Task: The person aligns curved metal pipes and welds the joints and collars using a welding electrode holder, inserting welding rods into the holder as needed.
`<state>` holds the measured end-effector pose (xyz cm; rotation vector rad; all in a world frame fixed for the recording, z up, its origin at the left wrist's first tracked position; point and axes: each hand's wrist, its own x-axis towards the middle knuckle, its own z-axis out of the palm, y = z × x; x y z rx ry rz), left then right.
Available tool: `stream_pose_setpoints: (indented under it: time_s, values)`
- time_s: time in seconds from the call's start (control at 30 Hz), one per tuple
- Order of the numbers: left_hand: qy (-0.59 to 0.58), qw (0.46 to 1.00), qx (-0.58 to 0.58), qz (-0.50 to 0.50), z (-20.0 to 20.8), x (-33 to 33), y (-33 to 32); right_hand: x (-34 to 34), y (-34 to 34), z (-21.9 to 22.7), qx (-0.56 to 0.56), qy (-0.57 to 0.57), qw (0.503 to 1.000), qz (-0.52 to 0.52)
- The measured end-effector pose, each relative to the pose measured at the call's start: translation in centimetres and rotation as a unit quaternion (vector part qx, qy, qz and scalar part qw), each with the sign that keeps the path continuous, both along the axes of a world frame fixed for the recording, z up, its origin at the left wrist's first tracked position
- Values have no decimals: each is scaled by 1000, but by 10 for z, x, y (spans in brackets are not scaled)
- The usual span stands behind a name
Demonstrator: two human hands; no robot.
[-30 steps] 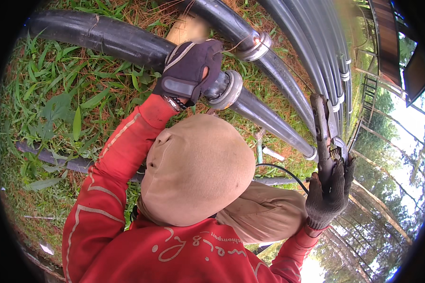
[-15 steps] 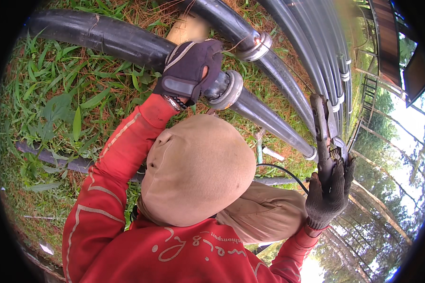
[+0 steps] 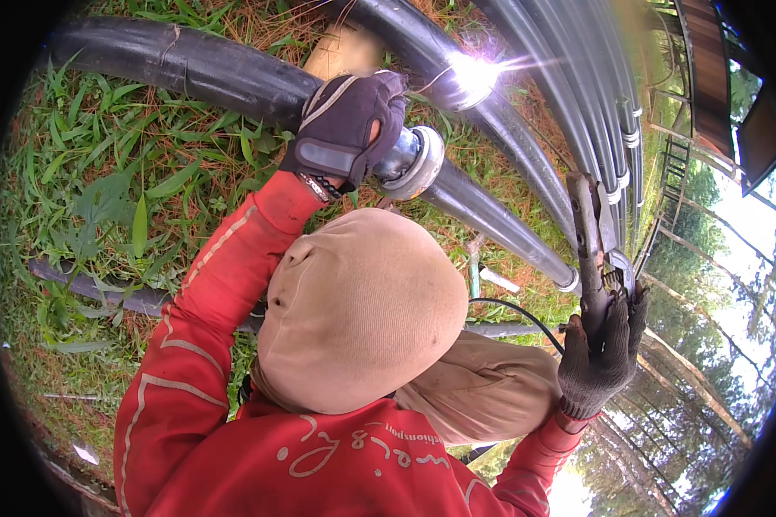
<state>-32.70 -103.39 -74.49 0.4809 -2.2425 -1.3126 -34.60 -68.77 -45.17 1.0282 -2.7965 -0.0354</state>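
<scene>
My left hand [image 3: 345, 129], in a dark padded glove with a grey wrist strap, is closed over a black pipe [image 3: 181, 69] beside its pale metal collar [image 3: 418, 164]; its fingertips are hidden. On the right, my right hand [image 3: 602, 353], in a grey knit glove, grips a worn welding electrode holder [image 3: 591, 233] with a spring. A thin welding rod [image 3: 539, 129] runs from the holder's jaws toward a second black pipe [image 3: 405, 39]. At that pipe's collar a bright white-violet welding arc [image 3: 474, 76] burns, its glare hiding the joint.
Several more black pipes [image 3: 569, 77] run side by side at upper right. A wood block [image 3: 343, 50] lies beyond my left hand. My tan-trousered knee [image 3: 366, 302] rises between my arms. A black cable [image 3: 526, 314] curves toward my right hand. Grass [image 3: 138, 198] and pine needles cover the ground.
A bright arc has lit at the second pipe's collar, where half a second ago the metal showed plainly. Both hands and the electrode holder have hardly moved.
</scene>
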Motion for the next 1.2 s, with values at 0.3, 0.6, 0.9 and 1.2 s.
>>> stream_pose_setpoints:
  time_s: [0.3,0.6,0.9,1.2]
  values:
    - [-36,999,9,-6,5,-1,-2,0,-5,0,10,1,1000,3]
    - [22,1000,-10,-5,-1,-1,-5,-2,0,0,-19,19,999,38]
    - [-8,1000,-14,-17,-1,-3,-9,0,-3,-1,-7,2,1000,-1]
    - [-38,999,-13,-20,2,-1,-9,-3,-1,-2,-12,4,1000,15]
